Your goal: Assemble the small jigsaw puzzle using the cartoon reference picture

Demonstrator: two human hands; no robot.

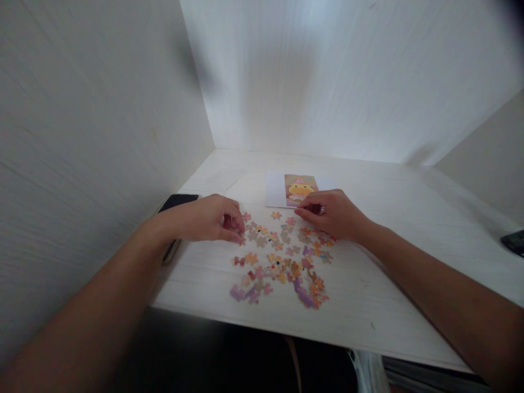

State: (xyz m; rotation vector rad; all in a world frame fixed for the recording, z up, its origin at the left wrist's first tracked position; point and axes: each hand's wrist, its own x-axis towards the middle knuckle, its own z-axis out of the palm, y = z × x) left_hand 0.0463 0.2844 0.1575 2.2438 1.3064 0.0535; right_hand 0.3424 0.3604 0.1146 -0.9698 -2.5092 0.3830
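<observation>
Loose jigsaw puzzle pieces (282, 267) in pink, orange, yellow, purple and tan lie scattered on the white table. At their left edge is my left hand (219, 218), its fingers curled in and the thumb close to the fingertips, at a pinkish puzzle piece (241, 240). My right hand (329, 213) hovers over the upper right of the pieces, thumb and fingers pinched together. Anything inside that pinch is too small to make out. Just behind its fingertips lies a picture sheet (301, 188) with a yellow cartoon figure in a pink hat.
A dark phone (178, 201) lies by the left wall, partly covered by my left wrist. Another dark object (513, 242) sits at the far right edge. Pale walls (278, 98) enclose the table (388, 289) at the left, back and right.
</observation>
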